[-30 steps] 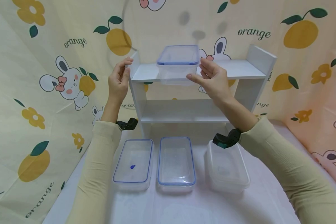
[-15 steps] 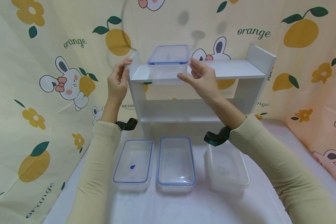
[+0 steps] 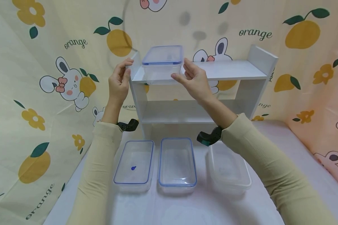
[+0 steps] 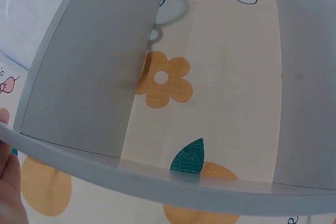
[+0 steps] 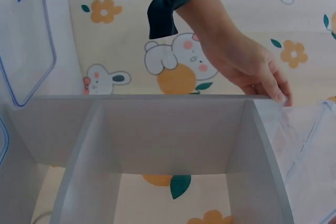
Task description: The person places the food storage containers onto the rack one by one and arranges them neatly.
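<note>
A clear lidded plastic food container (image 3: 163, 70) with a blue-rimmed lid sits toward the left of the white shelf's (image 3: 231, 69) top board. Its lower front shows slightly below the board's edge. My right hand (image 3: 195, 79) lies against its right end, fingers near the side and thumb over the front; exact contact is hard to tell. My left hand (image 3: 119, 78) grips the shelf's upper left side panel. In the right wrist view, the left hand's (image 5: 252, 69) thumb lies on the panel's edge. Only part of the left hand (image 4: 8, 192) shows in the left wrist view.
On the white-covered table stand a left container (image 3: 133, 172) with a blue mark, a middle container (image 3: 178, 162), both blue-rimmed, and a container (image 3: 228, 167) without a blue rim. A printed cloth (image 3: 169, 25) hangs behind. A raised end panel (image 3: 262, 61) bounds the top board's right.
My right hand and the food container have moved left together along the shelf top, toward my left hand. The left hand has stayed on the shelf's side panel.
</note>
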Demonstrator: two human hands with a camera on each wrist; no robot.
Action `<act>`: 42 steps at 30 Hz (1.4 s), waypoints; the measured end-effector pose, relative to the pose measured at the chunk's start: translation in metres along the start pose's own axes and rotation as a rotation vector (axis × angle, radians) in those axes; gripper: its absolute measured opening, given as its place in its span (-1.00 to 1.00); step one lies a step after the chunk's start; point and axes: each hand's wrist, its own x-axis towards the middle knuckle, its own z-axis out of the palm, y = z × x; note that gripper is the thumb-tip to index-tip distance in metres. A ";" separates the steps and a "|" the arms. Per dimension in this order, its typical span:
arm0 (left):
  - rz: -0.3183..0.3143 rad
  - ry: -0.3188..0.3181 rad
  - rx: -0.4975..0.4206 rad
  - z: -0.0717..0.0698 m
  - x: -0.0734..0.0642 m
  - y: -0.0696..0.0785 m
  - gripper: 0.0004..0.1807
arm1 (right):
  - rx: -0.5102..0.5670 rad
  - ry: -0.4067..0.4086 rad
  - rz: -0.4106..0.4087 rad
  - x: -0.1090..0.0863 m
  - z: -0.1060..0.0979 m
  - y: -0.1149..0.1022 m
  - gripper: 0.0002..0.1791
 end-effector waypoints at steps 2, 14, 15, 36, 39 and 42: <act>-0.002 -0.002 0.003 0.000 0.000 0.000 -0.71 | -0.015 -0.005 0.004 0.001 0.001 -0.001 -0.14; -0.008 -0.001 0.004 0.002 0.000 0.000 -0.71 | -0.204 -0.047 -0.015 0.008 0.006 -0.002 -0.13; -0.007 -0.001 0.006 0.002 0.000 0.001 -0.71 | -0.209 -0.044 -0.015 0.008 0.006 -0.002 -0.13; 0.000 0.007 -0.011 0.003 -0.001 0.000 -0.72 | -0.035 0.094 -0.204 -0.028 -0.006 0.014 -0.50; 0.004 0.008 -0.006 0.002 -0.001 0.000 -0.71 | -0.044 0.090 -0.208 -0.035 -0.009 0.017 -0.51; 0.003 0.015 -0.005 0.002 0.000 0.000 -0.72 | -0.051 0.094 -0.209 -0.041 -0.012 0.020 -0.53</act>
